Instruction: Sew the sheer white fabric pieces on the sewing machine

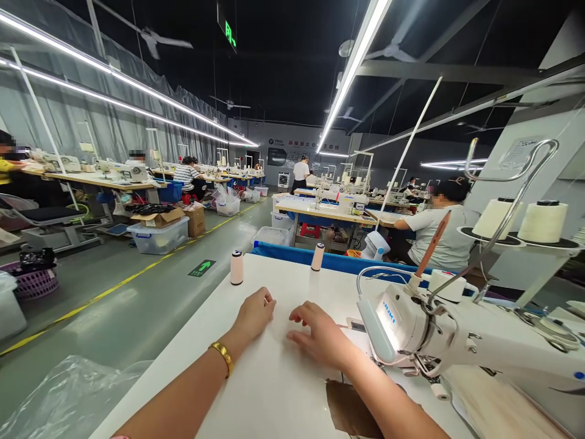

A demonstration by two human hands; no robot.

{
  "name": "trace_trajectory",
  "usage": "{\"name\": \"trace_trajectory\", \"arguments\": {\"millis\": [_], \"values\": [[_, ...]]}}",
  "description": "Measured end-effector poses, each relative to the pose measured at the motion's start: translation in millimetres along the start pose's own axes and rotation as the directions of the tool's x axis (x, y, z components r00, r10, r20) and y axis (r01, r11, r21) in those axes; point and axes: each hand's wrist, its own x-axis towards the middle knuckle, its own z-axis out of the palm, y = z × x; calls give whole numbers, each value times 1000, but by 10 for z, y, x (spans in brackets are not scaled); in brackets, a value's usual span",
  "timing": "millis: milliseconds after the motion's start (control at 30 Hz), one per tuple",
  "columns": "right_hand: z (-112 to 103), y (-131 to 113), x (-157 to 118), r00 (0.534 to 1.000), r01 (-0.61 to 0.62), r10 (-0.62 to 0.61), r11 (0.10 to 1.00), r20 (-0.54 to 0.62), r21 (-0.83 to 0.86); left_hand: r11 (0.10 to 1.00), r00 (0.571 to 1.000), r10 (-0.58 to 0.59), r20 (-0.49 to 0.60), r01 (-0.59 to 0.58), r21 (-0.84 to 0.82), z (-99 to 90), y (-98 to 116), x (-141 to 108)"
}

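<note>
While one pale-pink, black-topped thread cone [236, 269] stands left of centre, I've the left hand [255, 314] loosely curled below it, contents unclear. Matching pink cone [317, 258], centre; both likely set back for working room. Right hand [321, 333]: fingers apart, seemingly empty. Flat brown sheet [346, 410], bottom centre-right; white metal sewing machine [498, 341], far right.

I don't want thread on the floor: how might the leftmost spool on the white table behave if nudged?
The spool would probably tip easily, standing tall and narrow. Once down, its round, tapered body may roll, perhaps off the table, whose edge is near. Its smooth-looking top suggests it could slide.
</note>
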Motion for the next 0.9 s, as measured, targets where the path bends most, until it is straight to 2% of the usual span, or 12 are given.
{"name": "trace_trajectory", "arguments": {"millis": [100,167,300,367,467,567,733,800,900], "values": [[48,-17,-120,999,19,-20,1000,29,16,998,999,21,-48,-18,67,-18,-18,-35],[74,-8,-118,1000,30,-30,999,5,17,993,993,62,-102,-51,108,-42,-17,-72],[90,32,21,992,5,-5,1000,-126,-2,962,947,254,-195,-226,152,-84,49,-128],[100,65,113,983,-27,22,999,-180,-23,926,915,367,-165,-342,161,-79,98,-143],[145,131,226,980,-58,47,997,-194,-53,872,879,474,-49,-462,161,-41,136,-163],[226,219,286,982,-87,72,993,-177,-80,865,881,473,18,-468,181,-4,103,-167],[331,333,354,982,-114,93,985,-162,-129,879,914,405,38,-400,259,12,-10,-82],[309,285,350,980,-134,107,978,-171,-159,873,916,399,45,-394,286,8,-23,-63],[164,112,228,972,-173,125,956,-201,-238,854,901,432,51,-426,300,-14,3,-66]]}}
